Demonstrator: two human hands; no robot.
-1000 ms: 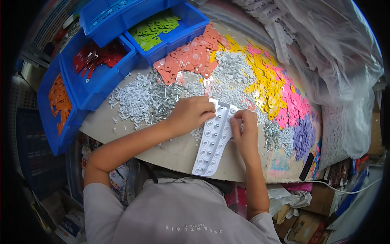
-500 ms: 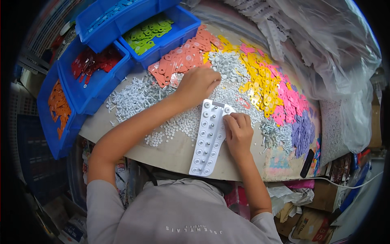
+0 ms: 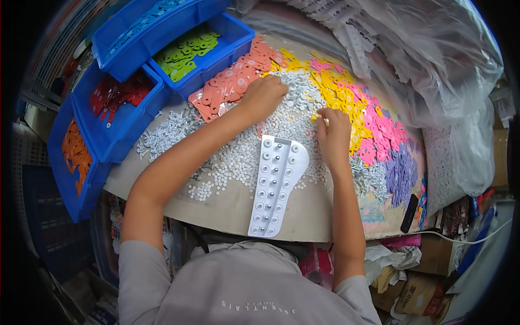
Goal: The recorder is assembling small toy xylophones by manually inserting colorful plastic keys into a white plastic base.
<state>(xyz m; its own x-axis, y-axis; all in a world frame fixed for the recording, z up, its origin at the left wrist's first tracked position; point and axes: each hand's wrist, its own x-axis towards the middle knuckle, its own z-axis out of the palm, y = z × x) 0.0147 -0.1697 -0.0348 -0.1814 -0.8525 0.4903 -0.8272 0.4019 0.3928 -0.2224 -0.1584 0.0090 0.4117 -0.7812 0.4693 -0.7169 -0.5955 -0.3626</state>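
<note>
A long white plastic piece (image 3: 274, 197), wider on one side near its far end, lies on the worktable (image 3: 211, 216) in front of me. Round white caps line both its edges, and metal pins stand along its middle channel. Neither hand touches it. My left hand (image 3: 264, 98) is at the heap of white caps (image 3: 297, 91), fingers curled and closed; what they hold, if anything, is hidden. My right hand (image 3: 335, 136) is over the right side of the small white pieces (image 3: 291, 119), beside the yellow tabs (image 3: 342, 89), with thumb and forefinger slightly apart.
Blue bins (image 3: 197, 62) with green, red, orange and blue tabs stand at the far left. Salmon tabs (image 3: 227, 81), pink tabs (image 3: 382, 130), purple tabs (image 3: 402, 173) and screws (image 3: 168, 130) cover the table. A clear plastic bag (image 3: 433, 59) is at far right; a black object (image 3: 410, 213) lies near the edge.
My right hand has let go of the white plastic piece and moved up and right to the heaps. My left hand has shifted slightly farther away. The white piece now lies free.
</note>
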